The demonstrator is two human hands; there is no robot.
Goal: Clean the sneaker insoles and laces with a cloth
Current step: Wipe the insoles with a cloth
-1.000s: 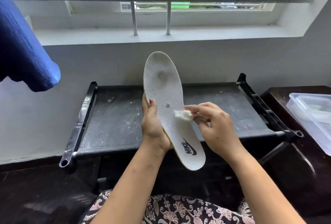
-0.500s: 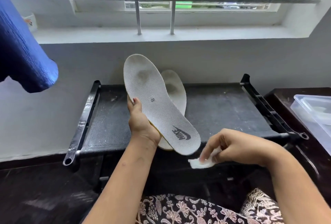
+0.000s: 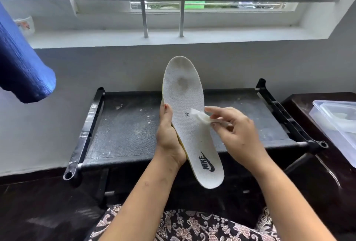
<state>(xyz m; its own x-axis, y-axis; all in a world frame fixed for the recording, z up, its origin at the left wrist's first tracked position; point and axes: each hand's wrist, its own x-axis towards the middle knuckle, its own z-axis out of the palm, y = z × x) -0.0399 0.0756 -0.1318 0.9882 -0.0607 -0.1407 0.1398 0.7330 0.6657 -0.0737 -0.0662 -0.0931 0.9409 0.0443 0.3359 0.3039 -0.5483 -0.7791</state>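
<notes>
1. My insole (image 3: 187, 125) is matt white woven fabric, finely textured, smudged grey.
2. My cloth (image 3: 201, 117) looks soft, crumpled.
3. Rack (image 3: 123, 129): dusty black mesh, glossy frame.
4. Container (image 3: 335, 125): translucent plastic.

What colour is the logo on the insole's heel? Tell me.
Dark, nearly black, logo on the white insole; the head view shows it.

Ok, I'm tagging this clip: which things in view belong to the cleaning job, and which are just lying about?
In the job: insole, gripped by the left hand; white cloth, pinched by the right hand.
Lying about: black rack; clear plastic container; blue fabric; cup on the sill.
</notes>
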